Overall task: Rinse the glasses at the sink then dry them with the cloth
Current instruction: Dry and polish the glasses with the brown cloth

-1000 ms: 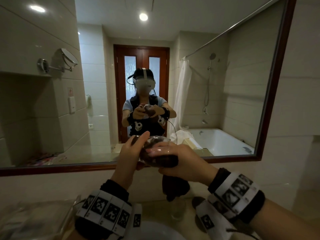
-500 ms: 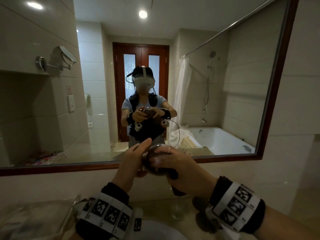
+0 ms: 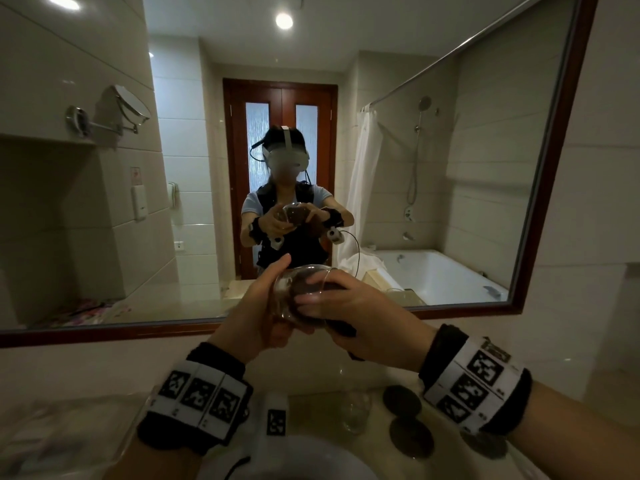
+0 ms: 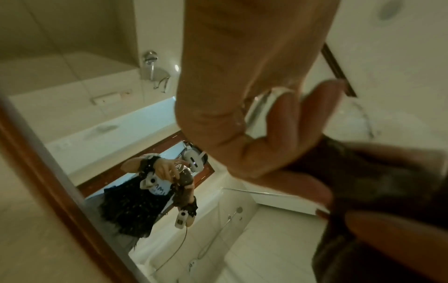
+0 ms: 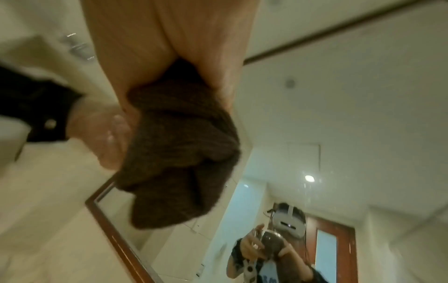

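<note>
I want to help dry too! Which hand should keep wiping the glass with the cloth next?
The right hand. It already grips the dark brown cloth and pushes it into the glass. The left hand grips the glass from the other side, so it looks best left steadying it.

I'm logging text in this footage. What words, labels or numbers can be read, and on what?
No text is readable.
Wristbands: coded square patterns and tiny marks, too small to read.
Red wall sign in the mirror: too blurred.
Shirt print in the mirror: blurred.
</note>
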